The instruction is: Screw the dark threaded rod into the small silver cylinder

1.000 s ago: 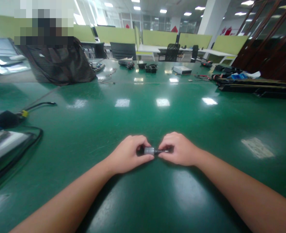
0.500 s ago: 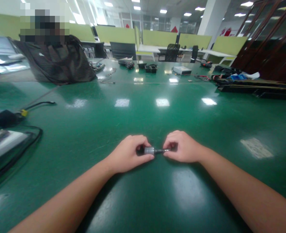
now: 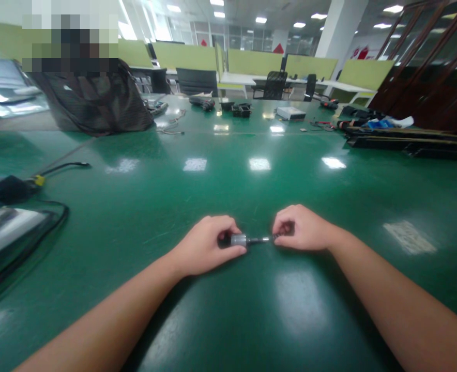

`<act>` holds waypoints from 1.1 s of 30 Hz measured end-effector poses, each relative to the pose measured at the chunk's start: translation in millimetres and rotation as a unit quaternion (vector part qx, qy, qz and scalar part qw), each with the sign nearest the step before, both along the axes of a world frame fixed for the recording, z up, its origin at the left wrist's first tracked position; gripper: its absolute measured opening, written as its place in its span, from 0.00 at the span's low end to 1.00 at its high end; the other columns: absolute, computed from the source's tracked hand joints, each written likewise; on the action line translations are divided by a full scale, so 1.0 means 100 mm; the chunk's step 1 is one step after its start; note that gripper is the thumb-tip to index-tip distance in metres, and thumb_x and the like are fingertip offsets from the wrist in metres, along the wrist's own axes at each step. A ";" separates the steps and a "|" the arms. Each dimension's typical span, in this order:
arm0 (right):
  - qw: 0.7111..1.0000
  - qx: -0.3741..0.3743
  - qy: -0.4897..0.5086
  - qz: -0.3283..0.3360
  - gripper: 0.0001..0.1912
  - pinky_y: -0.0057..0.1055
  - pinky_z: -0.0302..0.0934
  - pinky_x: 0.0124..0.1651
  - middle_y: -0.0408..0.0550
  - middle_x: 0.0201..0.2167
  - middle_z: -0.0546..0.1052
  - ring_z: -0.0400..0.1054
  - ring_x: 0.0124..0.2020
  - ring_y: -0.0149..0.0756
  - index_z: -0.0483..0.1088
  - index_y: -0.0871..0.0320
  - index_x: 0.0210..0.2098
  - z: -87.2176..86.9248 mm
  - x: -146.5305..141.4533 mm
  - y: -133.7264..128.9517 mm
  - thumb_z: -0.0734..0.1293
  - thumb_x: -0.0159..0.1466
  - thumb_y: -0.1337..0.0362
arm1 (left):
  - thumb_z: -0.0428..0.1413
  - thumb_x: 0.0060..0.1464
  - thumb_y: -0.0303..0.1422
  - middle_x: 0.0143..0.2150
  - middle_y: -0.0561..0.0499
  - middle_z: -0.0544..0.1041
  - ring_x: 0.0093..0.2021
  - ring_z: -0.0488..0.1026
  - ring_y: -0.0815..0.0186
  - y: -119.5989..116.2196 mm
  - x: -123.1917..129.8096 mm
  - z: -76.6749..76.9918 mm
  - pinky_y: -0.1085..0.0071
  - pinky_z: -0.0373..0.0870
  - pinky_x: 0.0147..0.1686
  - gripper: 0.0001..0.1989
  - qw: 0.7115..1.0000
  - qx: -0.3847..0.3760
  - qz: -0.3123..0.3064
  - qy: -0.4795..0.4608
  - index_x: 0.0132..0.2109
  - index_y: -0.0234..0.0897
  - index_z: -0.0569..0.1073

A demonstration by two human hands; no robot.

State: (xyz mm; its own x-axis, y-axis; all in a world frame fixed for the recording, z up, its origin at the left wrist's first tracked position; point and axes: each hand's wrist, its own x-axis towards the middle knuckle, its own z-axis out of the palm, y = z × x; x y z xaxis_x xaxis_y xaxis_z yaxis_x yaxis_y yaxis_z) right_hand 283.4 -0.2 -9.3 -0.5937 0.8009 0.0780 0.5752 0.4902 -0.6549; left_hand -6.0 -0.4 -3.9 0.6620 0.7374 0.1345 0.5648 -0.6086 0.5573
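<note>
My left hand (image 3: 209, 245) is closed around a short grey cylinder with a thin shaft (image 3: 239, 240), held level just over or on the green tabletop. Its dark rear end lies partly hidden between thumb and fingers. From the grey body the slim shaft points right, with a bright metal tip. Just beyond that tip, my right hand (image 3: 302, 227) is pinched, thumb against fingers. A small dark piece (image 3: 276, 236) shows at its fingertips, too small and blurred to name. A narrow gap separates this piece from the shaft's tip.
The green table (image 3: 228, 196) reflects ceiling lights. At left are a black cable (image 3: 63, 206) and a dark item with a yellow part. A large dark bag (image 3: 100, 103) stands far left. Along the back lie a silver box (image 3: 290, 112), electronic parts and black panels (image 3: 407, 139).
My right hand has moved right, away from the shaft, whose bright tip is now uncovered. My left hand holds the cylinder in the same place.
</note>
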 end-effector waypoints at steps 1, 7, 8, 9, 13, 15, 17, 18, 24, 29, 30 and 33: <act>1.000 0.001 -0.001 0.001 0.04 0.28 0.63 0.34 0.45 0.27 0.78 0.70 0.29 0.32 0.79 0.60 0.31 0.00 -0.01 0.00 0.74 0.56 0.66 | 0.64 0.56 0.43 0.34 0.55 0.78 0.33 0.73 0.66 0.00 0.00 0.00 0.70 0.64 0.37 0.12 1.000 0.001 0.001 0.002 0.40 0.40 0.78; 1.000 0.001 0.007 0.008 0.04 0.29 0.64 0.34 0.46 0.28 0.79 0.71 0.29 0.32 0.79 0.60 0.31 0.01 -0.03 -0.01 0.74 0.57 0.65 | 0.65 0.55 0.43 0.35 0.55 0.78 0.34 0.74 0.66 0.00 0.01 0.00 0.69 0.64 0.37 0.12 1.000 -0.001 0.010 0.007 0.40 0.40 0.78; 1.000 0.002 0.012 0.011 0.05 0.29 0.63 0.34 0.46 0.28 0.79 0.71 0.29 0.32 0.80 0.60 0.31 0.01 -0.05 -0.01 0.74 0.58 0.65 | 0.65 0.55 0.43 0.35 0.55 0.78 0.34 0.74 0.66 0.00 0.01 0.00 0.68 0.64 0.37 0.12 1.000 -0.001 0.009 0.006 0.40 0.40 0.78; 1.000 0.006 0.017 0.014 0.05 0.29 0.63 0.34 0.46 0.28 0.79 0.71 0.29 0.32 0.80 0.60 0.32 0.00 -0.07 -0.01 0.74 0.58 0.64 | 0.65 0.55 0.42 0.35 0.55 0.78 0.34 0.74 0.66 0.00 0.01 0.00 0.68 0.64 0.38 0.11 1.000 -0.001 0.009 0.006 0.40 0.40 0.78; 0.998 0.044 0.038 0.018 0.06 0.30 0.62 0.36 0.46 0.29 0.79 0.71 0.30 0.33 0.81 0.59 0.35 -0.03 -0.23 -0.05 0.74 0.61 0.62 | 0.65 0.54 0.41 0.35 0.55 0.78 0.33 0.74 0.66 0.00 0.01 -0.02 0.69 0.64 0.37 0.11 1.000 0.006 0.010 0.005 0.40 0.40 0.77; 0.996 0.069 0.046 0.029 0.07 0.32 0.63 0.40 0.48 0.33 0.81 0.73 0.34 0.35 0.81 0.58 0.38 -0.05 -0.32 -0.08 0.75 0.60 0.62 | 0.66 0.52 0.40 0.35 0.55 0.78 0.33 0.73 0.66 0.00 0.01 -0.03 0.69 0.64 0.37 0.12 1.000 0.010 0.013 0.001 0.41 0.40 0.77; 0.995 0.082 0.045 0.042 0.10 0.33 0.63 0.43 0.48 0.36 0.82 0.74 0.37 0.37 0.81 0.58 0.40 -0.07 -0.40 -0.11 0.76 0.58 0.65 | 0.67 0.51 0.38 0.36 0.55 0.77 0.34 0.73 0.66 0.00 0.01 -0.04 0.69 0.64 0.36 0.12 1.000 0.013 0.014 -0.004 0.41 0.40 0.77; 0.995 0.084 0.045 0.040 0.10 0.34 0.63 0.44 0.48 0.36 0.82 0.74 0.37 0.37 0.81 0.58 0.41 -0.08 -0.42 -0.12 0.76 0.58 0.66 | 0.67 0.50 0.37 0.36 0.55 0.77 0.34 0.73 0.66 -0.01 0.01 -0.04 0.70 0.64 0.36 0.13 1.000 0.014 0.014 -0.006 0.42 0.40 0.77; 0.996 0.076 0.038 0.015 0.07 0.32 0.63 0.43 0.46 0.35 0.82 0.73 0.35 0.34 0.80 0.57 0.40 -0.11 -0.45 -0.13 0.74 0.61 0.67 | 0.64 0.56 0.45 0.34 0.54 0.77 0.32 0.73 0.66 -0.01 0.00 -0.02 0.69 0.64 0.35 0.15 1.000 0.007 0.011 -0.012 0.43 0.40 0.77; 0.995 0.090 0.030 0.021 0.06 0.33 0.62 0.44 0.45 0.35 0.81 0.73 0.36 0.35 0.80 0.56 0.40 -0.11 -0.45 -0.13 0.74 0.62 0.67 | 0.63 0.56 0.42 0.34 0.55 0.78 0.33 0.73 0.66 -0.01 0.02 -0.01 0.69 0.64 0.36 0.12 1.000 0.011 0.008 0.000 0.43 0.40 0.77; 0.995 0.094 0.029 0.025 0.06 0.33 0.61 0.45 0.45 0.35 0.81 0.73 0.37 0.35 0.79 0.56 0.40 -0.11 -0.45 -0.13 0.74 0.62 0.67 | 0.64 0.55 0.41 0.34 0.55 0.78 0.33 0.73 0.66 -0.01 0.02 -0.01 0.69 0.64 0.37 0.12 1.000 0.014 0.006 0.003 0.43 0.40 0.77; 0.994 0.103 0.026 0.030 0.05 0.33 0.61 0.45 0.45 0.35 0.81 0.73 0.38 0.36 0.79 0.56 0.40 -0.12 -0.45 -0.13 0.73 0.63 0.67 | 0.65 0.54 0.40 0.35 0.55 0.79 0.33 0.74 0.65 -0.01 0.03 -0.02 0.69 0.64 0.37 0.11 1.000 0.017 0.004 0.007 0.42 0.40 0.77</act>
